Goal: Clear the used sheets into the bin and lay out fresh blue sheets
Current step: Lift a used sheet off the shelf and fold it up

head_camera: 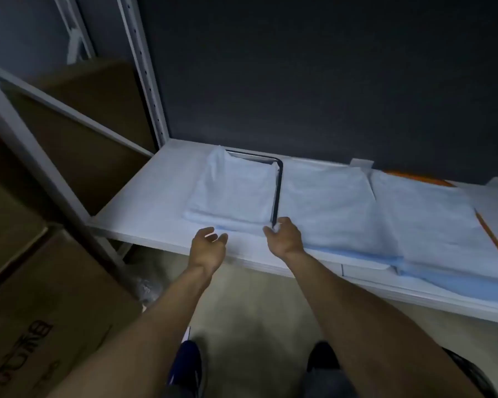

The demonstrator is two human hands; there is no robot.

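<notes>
Pale blue sheets lie in folded piles along a white shelf (pixel 144 196). The left pile (pixel 233 193) sits in a dark-framed holder (pixel 279 193). A second pile (pixel 328 208) and a third pile (pixel 431 225) lie to its right, overhanging the shelf's front edge. My right hand (pixel 283 238) pinches the front corner of the sheets at the near end of the dark frame. My left hand (pixel 209 244) hovers just in front of the left pile, fingers curled and apart, holding nothing.
Cardboard boxes (pixel 41 311) stand at the left, behind grey metal rack posts (pixel 144 67). An orange pencil (pixel 495 239) lies at the far right of the shelf. A dark wall backs the shelf. My shoes (pixel 187 366) stand on the pale floor below.
</notes>
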